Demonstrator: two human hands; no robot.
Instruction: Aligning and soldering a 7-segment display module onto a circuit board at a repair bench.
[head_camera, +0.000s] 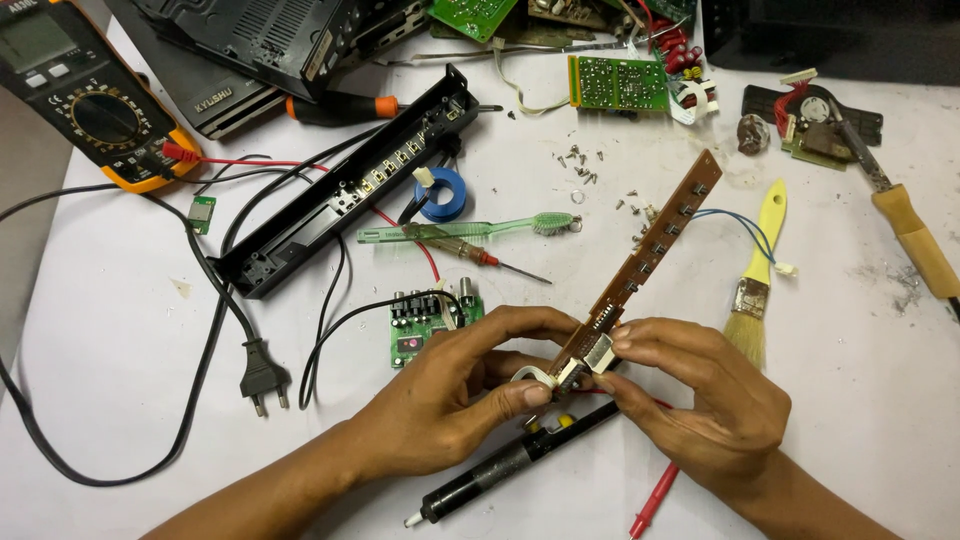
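Low in the frame's centre, left hand (455, 385) and right hand (690, 395) together pinch the near end of a long brown button board (640, 270). Held at one end only, it could flex or crack; its trailing blue wires (745, 225) might snag the paintbrush (757, 280).

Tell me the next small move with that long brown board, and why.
Probably ease the white ribbon cable off the long brown board: the left hand pinches the cable at the board's near end while the right hand grips the board there.
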